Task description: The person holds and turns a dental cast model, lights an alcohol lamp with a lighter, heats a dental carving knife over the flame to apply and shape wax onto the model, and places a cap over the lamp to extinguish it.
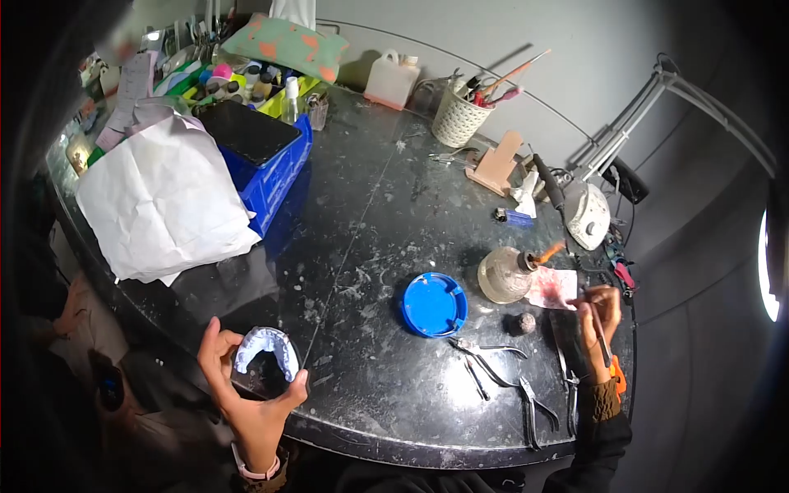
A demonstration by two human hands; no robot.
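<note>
A pale blue, horseshoe-shaped dental cast (284, 348) is held between the thumb and fingers of my left hand (253, 403), over the near edge of the dark table. At the right side, my right hand (598, 329) is closed around a slim pen-like tool (602, 338), whose exact kind I cannot make out. Beside that hand lies a pink-stained paper (552, 288). Left of it are several metal pliers (493, 361), a small dark round lump (523, 324) and a round blue lid (435, 305).
A glass spirit burner (505, 275) with an orange wick stands behind the lump. Further back are a white basket of tools (460, 119), a lamp (587, 215) and a plastic bottle (391, 80). Crumpled white paper (164, 193) leans by a blue bin (279, 177) at left.
</note>
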